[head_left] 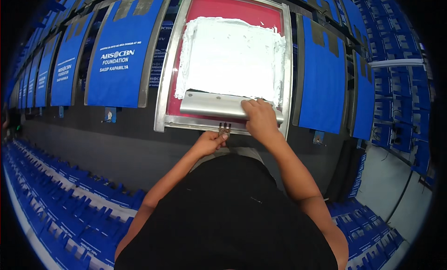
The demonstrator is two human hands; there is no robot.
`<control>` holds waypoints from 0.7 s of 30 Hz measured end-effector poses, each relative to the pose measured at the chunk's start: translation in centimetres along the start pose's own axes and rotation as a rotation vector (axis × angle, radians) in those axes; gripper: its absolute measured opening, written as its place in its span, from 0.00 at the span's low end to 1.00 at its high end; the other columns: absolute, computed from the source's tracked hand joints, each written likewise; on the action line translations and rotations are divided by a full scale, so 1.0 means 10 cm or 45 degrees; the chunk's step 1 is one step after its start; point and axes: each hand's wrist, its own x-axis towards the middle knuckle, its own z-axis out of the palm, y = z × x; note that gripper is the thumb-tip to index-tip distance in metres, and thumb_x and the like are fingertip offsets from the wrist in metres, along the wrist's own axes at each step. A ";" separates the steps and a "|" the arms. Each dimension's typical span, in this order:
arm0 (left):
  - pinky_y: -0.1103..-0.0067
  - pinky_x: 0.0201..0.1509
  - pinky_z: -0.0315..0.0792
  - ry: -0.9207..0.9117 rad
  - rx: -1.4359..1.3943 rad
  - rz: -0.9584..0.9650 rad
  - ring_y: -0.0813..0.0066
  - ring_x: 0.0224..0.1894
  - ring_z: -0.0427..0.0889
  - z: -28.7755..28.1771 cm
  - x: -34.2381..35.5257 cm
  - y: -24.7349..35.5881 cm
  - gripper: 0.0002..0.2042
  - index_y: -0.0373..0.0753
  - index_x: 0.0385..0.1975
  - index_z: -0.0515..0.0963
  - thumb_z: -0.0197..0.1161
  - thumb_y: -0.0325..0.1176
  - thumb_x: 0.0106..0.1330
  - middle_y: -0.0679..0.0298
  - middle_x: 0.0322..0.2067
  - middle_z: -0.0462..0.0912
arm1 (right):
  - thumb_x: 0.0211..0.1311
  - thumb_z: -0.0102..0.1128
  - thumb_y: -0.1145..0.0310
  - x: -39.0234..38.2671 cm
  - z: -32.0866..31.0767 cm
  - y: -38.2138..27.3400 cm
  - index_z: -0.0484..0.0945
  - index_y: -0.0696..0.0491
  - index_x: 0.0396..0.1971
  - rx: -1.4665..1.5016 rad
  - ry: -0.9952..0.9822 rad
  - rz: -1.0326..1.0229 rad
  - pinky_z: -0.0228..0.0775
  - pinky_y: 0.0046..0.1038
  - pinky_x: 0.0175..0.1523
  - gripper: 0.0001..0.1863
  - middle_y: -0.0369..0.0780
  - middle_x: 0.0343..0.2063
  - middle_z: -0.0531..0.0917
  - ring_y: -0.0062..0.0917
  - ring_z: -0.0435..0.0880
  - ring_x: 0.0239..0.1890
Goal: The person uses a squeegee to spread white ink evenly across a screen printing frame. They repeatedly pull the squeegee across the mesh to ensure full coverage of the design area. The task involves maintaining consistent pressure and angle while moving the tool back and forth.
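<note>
In front of me lies a screen printing frame point(288, 60) with a metal rim and red mesh point(233, 7). Thick white ink point(230, 56) covers most of the mesh, ragged at its borders. Across the near end of the ink rests a long metal squeegee point(212, 105). My right hand point(261, 118) is closed over the right part of its handle. At the frame's near edge, my left hand point(212, 143) pinches a small pronged metal clamp point(224, 129) between thumb and fingers. What lies under the frame is hidden.
Blue printed fabric panels on boards stand in a row, one panel point(118, 53) to the left and another point(322, 74) to the right. Many blue pieces point(60, 195) hang or lie in rows behind me. More fill racks point(396, 42) at the far right.
</note>
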 end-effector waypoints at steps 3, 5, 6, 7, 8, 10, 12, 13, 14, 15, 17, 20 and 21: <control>0.81 0.24 0.65 0.077 0.188 -0.105 0.81 0.19 0.71 0.19 0.05 -0.03 0.23 0.36 0.20 0.79 0.58 0.52 0.67 0.68 0.15 0.75 | 0.39 0.62 0.77 0.05 -0.17 0.32 0.79 0.53 0.42 -0.004 -0.039 -0.035 0.67 0.40 0.48 0.23 0.43 0.34 0.82 0.39 0.79 0.41; 0.80 0.25 0.66 0.109 0.200 -0.115 0.81 0.19 0.72 0.14 0.04 -0.15 0.25 0.36 0.19 0.79 0.58 0.54 0.66 0.67 0.15 0.75 | 0.41 0.66 0.73 0.14 -0.45 0.37 0.79 0.53 0.43 -0.027 0.022 -0.073 0.65 0.41 0.51 0.23 0.43 0.35 0.83 0.39 0.79 0.42; 0.80 0.25 0.66 0.132 0.211 -0.116 0.80 0.19 0.72 0.08 -0.03 -0.06 0.26 0.35 0.19 0.79 0.57 0.56 0.65 0.67 0.15 0.75 | 0.43 0.71 0.66 0.18 -0.51 0.45 0.79 0.52 0.45 -0.006 0.031 0.005 0.61 0.44 0.57 0.25 0.43 0.36 0.83 0.38 0.79 0.44; 0.73 0.27 0.69 0.160 0.366 -0.094 0.70 0.20 0.76 0.06 -0.11 0.04 0.30 0.34 0.19 0.80 0.55 0.59 0.64 0.60 0.15 0.77 | 0.43 0.71 0.64 0.12 -0.60 0.56 0.79 0.51 0.46 -0.007 0.102 0.048 0.58 0.45 0.60 0.25 0.43 0.35 0.83 0.39 0.79 0.44; 0.71 0.29 0.70 0.188 0.561 -0.070 0.66 0.21 0.77 0.09 -0.18 0.17 0.30 0.34 0.20 0.80 0.55 0.60 0.64 0.57 0.16 0.78 | 0.44 0.70 0.62 0.09 -0.71 0.74 0.78 0.49 0.48 0.009 -0.024 0.110 0.53 0.53 0.63 0.26 0.41 0.39 0.84 0.38 0.78 0.48; 0.67 0.32 0.71 0.220 0.944 -0.043 0.58 0.24 0.80 0.30 -0.21 0.38 0.30 0.33 0.21 0.80 0.55 0.60 0.63 0.53 0.18 0.79 | 0.42 0.72 0.60 -0.11 -0.75 1.23 0.81 0.47 0.44 0.115 -0.201 0.274 0.50 0.53 0.64 0.24 0.41 0.39 0.84 0.38 0.78 0.49; 0.63 0.34 0.71 0.390 1.023 0.051 0.52 0.28 0.81 0.41 -0.31 0.69 0.28 0.34 0.24 0.81 0.56 0.59 0.62 0.48 0.22 0.79 | 0.42 0.72 0.65 -0.37 -0.69 1.68 0.83 0.50 0.37 0.352 -0.053 0.279 0.59 0.45 0.60 0.18 0.41 0.35 0.84 0.34 0.81 0.43; 0.65 0.33 0.71 0.653 0.827 0.170 0.56 0.27 0.81 0.36 -0.38 0.81 0.26 0.32 0.29 0.80 0.59 0.56 0.61 0.47 0.23 0.79 | 0.42 0.72 0.67 -0.41 -0.63 1.83 0.83 0.53 0.36 0.589 0.000 0.284 0.64 0.38 0.54 0.17 0.40 0.33 0.85 0.29 0.82 0.39; 0.65 0.31 0.70 0.969 0.597 0.359 0.60 0.24 0.79 0.27 -0.47 0.93 0.22 0.32 0.30 0.78 0.61 0.51 0.61 0.50 0.22 0.79 | 0.43 0.72 0.69 -0.41 -0.60 1.88 0.84 0.56 0.34 0.833 0.051 0.284 0.69 0.30 0.49 0.15 0.39 0.31 0.85 0.24 0.82 0.36; 0.66 0.33 0.70 1.154 0.568 0.385 0.63 0.25 0.78 0.02 -0.51 1.06 0.19 0.33 0.31 0.79 0.62 0.47 0.63 0.53 0.23 0.80 | 0.44 0.72 0.71 -0.38 -0.61 1.83 0.83 0.58 0.34 0.980 0.078 0.329 0.70 0.26 0.45 0.14 0.37 0.30 0.85 0.21 0.81 0.35; 0.68 0.35 0.70 1.428 0.804 0.548 0.59 0.31 0.80 -0.55 -0.44 1.21 0.20 0.36 0.41 0.80 0.62 0.48 0.63 0.50 0.28 0.81 | 0.46 0.72 0.72 -0.26 -0.53 1.88 0.83 0.60 0.35 1.218 0.116 0.429 0.70 0.22 0.42 0.14 0.37 0.30 0.84 0.18 0.79 0.33; 0.71 0.46 0.72 1.223 0.483 0.219 0.60 0.43 0.81 -1.18 0.01 0.93 0.26 0.37 0.55 0.74 0.60 0.49 0.64 0.49 0.41 0.82 | 0.47 0.72 0.73 -0.05 -0.45 1.90 0.81 0.60 0.41 1.520 0.105 0.540 0.69 0.23 0.45 0.18 0.36 0.33 0.84 0.20 0.79 0.35; 0.73 0.52 0.70 1.206 0.463 0.336 0.60 0.48 0.79 -1.25 0.09 0.82 0.28 0.35 0.58 0.70 0.60 0.49 0.65 0.49 0.47 0.79 | 0.48 0.71 0.73 0.00 -0.40 1.91 0.81 0.60 0.41 1.472 0.106 0.567 0.68 0.22 0.45 0.18 0.37 0.34 0.84 0.20 0.79 0.36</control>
